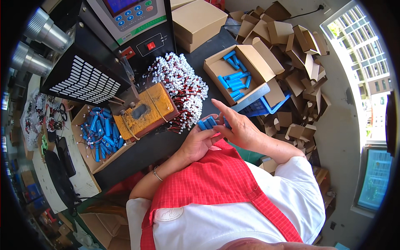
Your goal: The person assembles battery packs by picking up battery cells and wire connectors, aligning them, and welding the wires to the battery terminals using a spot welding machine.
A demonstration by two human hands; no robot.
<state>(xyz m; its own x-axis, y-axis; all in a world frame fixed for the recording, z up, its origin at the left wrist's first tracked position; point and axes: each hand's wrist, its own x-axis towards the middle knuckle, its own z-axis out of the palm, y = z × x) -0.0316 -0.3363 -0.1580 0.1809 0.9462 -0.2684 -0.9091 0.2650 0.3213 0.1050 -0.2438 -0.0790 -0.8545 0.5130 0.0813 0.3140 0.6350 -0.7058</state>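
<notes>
My left hand is closed around several blue cylindrical battery cells, held side by side in front of the red apron. Close beside it, my right hand curls around another blue cell, of which only a part shows under its fingers. Its index finger points up and away, and its thumb reaches toward the cells in the left hand. Beyond the right hand, an open cardboard box holds more loose blue cells. A heap of white connectors with red and black leads lies past the left hand.
A spot-welding machine with a worn orange block below its electrodes stands at the left. Next to it, a cardboard tray holds wired blue cells. A blue basket sits under the cell box. Empty cartons pile up at right.
</notes>
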